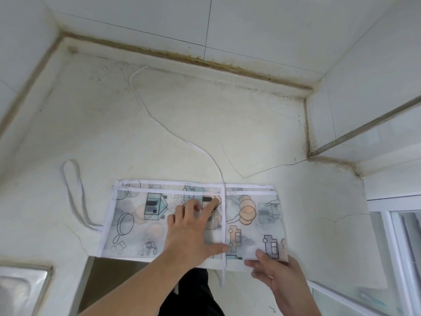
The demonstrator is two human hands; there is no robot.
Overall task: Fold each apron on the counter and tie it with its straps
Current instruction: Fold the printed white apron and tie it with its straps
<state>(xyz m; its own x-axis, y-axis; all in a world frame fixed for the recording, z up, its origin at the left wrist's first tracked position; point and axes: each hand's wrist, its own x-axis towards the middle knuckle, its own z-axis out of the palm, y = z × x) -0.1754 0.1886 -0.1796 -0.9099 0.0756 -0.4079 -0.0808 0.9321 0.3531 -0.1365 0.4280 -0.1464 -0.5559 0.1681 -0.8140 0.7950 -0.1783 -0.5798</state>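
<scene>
I am pressing my left hand (193,226), fingers spread flat, on the middle of the translucent printed plastic apron (141,220), which is lying folded into a long band at the front edge of the pale stained counter (227,124); I judge this is pinning it so the layers do not slide. My right hand (276,267) is pinching the near right corner, likely to turn it over. I am counting one apron, one long white strap (159,119) trailing back and one looped strap (75,192) at the left.
</scene>
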